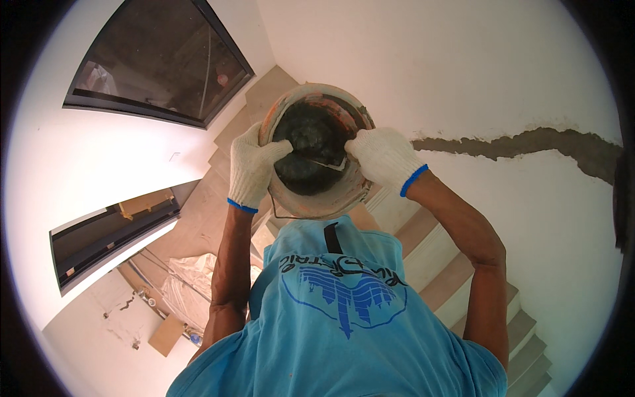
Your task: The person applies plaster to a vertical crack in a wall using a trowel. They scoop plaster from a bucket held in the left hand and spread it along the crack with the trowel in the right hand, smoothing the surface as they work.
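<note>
A round, grey-smeared bucket (pixel 311 203) is held up in front of my chest, its open mouth facing me. Reddish-orange patches show on its inner wall, and the inside is dark; I cannot make out whether that is wet material or shadow. Wearing a white knit glove with a blue cuff, my left hand (pixel 251 165) clasps the left rim, thumb hooked inside. On the opposite side my right hand (pixel 387 157), gloved alike, grips the rim the same way. A thin wire handle (pixel 291 217) hangs along the lower edge. Both sets of fingers are partly hidden behind the bucket.
Stairs (pixel 433 284) run along the white wall on the right, which carries a rough grey mortar strip (pixel 522 142). To the left are a dark-framed window (pixel 159 59) and a lower opening (pixel 112 235). Farther down lie crumpled sheeting (pixel 195 278) and a brown board (pixel 167 335).
</note>
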{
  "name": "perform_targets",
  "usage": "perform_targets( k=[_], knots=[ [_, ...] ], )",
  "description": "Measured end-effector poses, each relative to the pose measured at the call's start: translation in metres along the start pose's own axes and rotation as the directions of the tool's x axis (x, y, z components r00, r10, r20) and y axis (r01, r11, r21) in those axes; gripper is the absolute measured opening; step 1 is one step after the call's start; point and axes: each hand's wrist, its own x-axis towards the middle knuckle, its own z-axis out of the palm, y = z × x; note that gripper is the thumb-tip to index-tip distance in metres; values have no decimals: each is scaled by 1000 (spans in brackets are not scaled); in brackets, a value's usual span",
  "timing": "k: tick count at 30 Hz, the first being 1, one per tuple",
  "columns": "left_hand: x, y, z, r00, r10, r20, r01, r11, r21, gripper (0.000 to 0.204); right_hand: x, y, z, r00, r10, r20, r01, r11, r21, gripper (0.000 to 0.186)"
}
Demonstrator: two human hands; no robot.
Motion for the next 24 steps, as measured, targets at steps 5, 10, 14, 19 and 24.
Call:
perform_targets(
  k=[5,10,14,19,24],
  knots=[
    [-1,0,2,1000,-26,16,25,1000,12,45,2,0,2,997,0,77,-6,998,70,20],
    [-1,6,1,999,-32,16,30,994,109,47,4,9,-6,991,-73,116,47,976,211,25],
    [0,1,-1,1000,-17,-16,17,998,58,48,1,23,-23,988,-72,133,22,941,339,30],
    [0,8,-4,1000,-10,-20,11,997,78,48,-7,49,-22,986,-70,148,-9,879,476,33],
    [3,5,-9,999,-37,-27,39,996,78,46,-16,62,-23,983,-61,173,-42,841,539,36]
  ],
)
